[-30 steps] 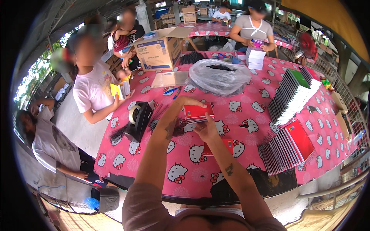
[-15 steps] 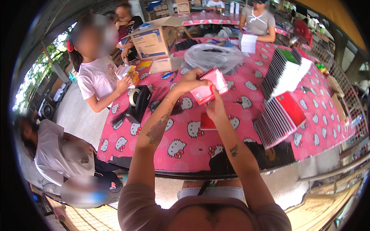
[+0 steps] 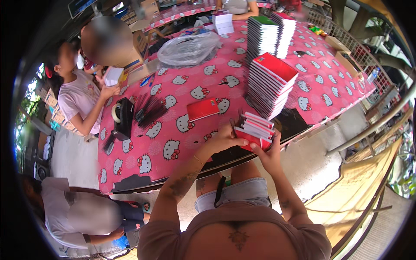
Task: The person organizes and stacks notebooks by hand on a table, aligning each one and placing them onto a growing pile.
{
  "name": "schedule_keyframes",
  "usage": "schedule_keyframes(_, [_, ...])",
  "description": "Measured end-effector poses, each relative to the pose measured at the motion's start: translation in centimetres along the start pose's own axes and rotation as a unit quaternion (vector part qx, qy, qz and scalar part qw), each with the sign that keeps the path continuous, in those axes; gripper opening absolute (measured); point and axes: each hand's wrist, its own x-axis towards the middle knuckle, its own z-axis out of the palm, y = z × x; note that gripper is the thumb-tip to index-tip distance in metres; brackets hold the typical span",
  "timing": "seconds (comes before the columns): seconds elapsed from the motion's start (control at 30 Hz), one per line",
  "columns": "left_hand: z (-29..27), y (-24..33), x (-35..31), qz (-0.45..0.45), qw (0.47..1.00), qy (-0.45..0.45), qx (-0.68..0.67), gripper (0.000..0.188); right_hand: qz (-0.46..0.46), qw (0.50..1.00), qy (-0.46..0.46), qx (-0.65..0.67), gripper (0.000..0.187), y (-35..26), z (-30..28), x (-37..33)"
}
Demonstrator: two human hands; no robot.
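Close to the table's near edge, my left hand (image 3: 227, 139) and my right hand (image 3: 271, 149) both grip a small stack of red spiral notebooks (image 3: 257, 135), the thumbs pressing its near side. White page edges show in the stack, which is tilted. A single red notebook (image 3: 203, 110) lies flat on the pink patterned tabletop (image 3: 173, 130), left of my hands. Just beyond them rises a tall pile of red spiral notebooks (image 3: 274, 71), its bindings alternating. Behind that stand a green-topped pile (image 3: 262, 38) and another red-topped pile (image 3: 285, 34).
A black tape dispenser (image 3: 124, 118) and loose black binding wires (image 3: 150, 110) lie on the left. A clear plastic bag (image 3: 188, 48) and white paper stack (image 3: 223, 24) are farther back. One person (image 3: 80, 102) stands left holding pads; another (image 3: 82, 212) is at lower left.
My hands have come from the middle of the table to its near edge, right of the loose notebook. They now hold a thicker stack of notebooks; the view has shifted right.
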Motion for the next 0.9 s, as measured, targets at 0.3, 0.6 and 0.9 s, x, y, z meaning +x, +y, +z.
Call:
schedule_keyframes(0.3, [3.1,-5.5,1.3,0.05,0.998,0.046,0.019,0.067,-0.001,0.995,0.104,0.012,0.078,5.0,0.6,-2.9])
schedule_keyframes(0.6, [3.0,-3.9,1.0,0.066,0.992,0.103,-0.011,0.05,0.016,0.993,0.08,0.085,0.036,3.4,-1.3,-1.9])
schedule_keyframes(0.9, [2.3,-4.9,1.2,0.068,0.993,0.092,0.019,0.069,-0.123,0.977,0.173,-0.028,0.03,-4.2,-8.4,-1.0])
